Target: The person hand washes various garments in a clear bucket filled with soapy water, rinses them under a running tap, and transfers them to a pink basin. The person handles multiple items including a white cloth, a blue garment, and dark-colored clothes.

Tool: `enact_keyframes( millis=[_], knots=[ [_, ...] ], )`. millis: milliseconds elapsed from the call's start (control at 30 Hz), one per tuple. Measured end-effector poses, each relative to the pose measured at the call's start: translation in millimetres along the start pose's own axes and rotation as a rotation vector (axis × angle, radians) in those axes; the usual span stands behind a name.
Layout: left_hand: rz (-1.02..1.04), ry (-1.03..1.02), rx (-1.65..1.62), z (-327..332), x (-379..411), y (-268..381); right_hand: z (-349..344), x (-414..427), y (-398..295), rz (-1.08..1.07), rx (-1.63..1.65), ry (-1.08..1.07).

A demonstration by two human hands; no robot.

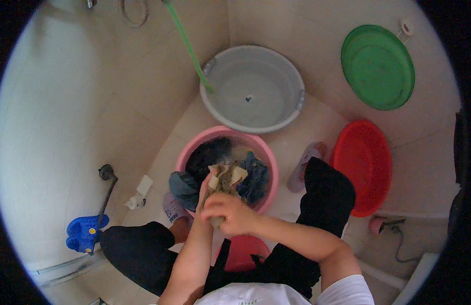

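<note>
Over a pink plastic basin [272, 167] my two hands meet on a bunched olive-and-cream cloth [228, 179]. My right hand [227, 213] is closed around its lower part. The left hand [205, 190] lies along the cloth's left side, partly covered by the right. Dark wet clothes [206, 154] and a blue denim-like garment [253, 179] lie in the basin. A blue-grey cloth [184, 190] hangs over its left rim.
Beyond stands a large grey basin [258, 127] of water, with a green hose [187, 45] reaching into it. A green basin [378, 68] hangs on the wall; a red basin [363, 167] leans at right. Blue slippers [85, 232] and a white bottle [135, 203] are at left.
</note>
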State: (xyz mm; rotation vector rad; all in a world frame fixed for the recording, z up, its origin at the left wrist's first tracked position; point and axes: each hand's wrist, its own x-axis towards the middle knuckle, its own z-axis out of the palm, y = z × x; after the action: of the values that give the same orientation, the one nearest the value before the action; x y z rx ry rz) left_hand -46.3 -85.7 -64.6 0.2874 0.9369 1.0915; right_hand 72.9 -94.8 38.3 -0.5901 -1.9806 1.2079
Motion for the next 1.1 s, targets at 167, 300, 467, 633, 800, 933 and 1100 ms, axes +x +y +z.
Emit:
enact_keyframes(
  millis=[167,300,467,633,800,933,1100],
  knots=[
    [-0.066,-0.083,-0.569,78.6,-39.9,31.9,-63.5,3.8,71.5,0.526,0.516,0.582],
    [-0.189,-0.136,-0.717,69.3,-37.1,24.7,-37.0,18.0,68.7,0.634,1.511,0.384],
    [-0.368,-0.206,-0.584,24.7,-41.7,2.6,-23.2,18.5,87.3,0.422,0.694,0.339],
    [-0.116,0.209,-0.430,43.7,-32.6,35.6,-11.2,30.6,63.2,0.345,0.646,0.502],
    [0.735,0.469,0.558,73.6,-27.4,59.2,-23.0,54.3,72.8,0.734,1.323,0.733],
    [1.155,0.342,1.327,92.3,-34.2,63.3,-21.6,60.6,95.4,0.863,1.591,0.418],
    [1.280,-0.178,1.717,76.4,-54.6,71.9,15.3,55.5,97.7,0.946,1.005,0.180]
  ],
)
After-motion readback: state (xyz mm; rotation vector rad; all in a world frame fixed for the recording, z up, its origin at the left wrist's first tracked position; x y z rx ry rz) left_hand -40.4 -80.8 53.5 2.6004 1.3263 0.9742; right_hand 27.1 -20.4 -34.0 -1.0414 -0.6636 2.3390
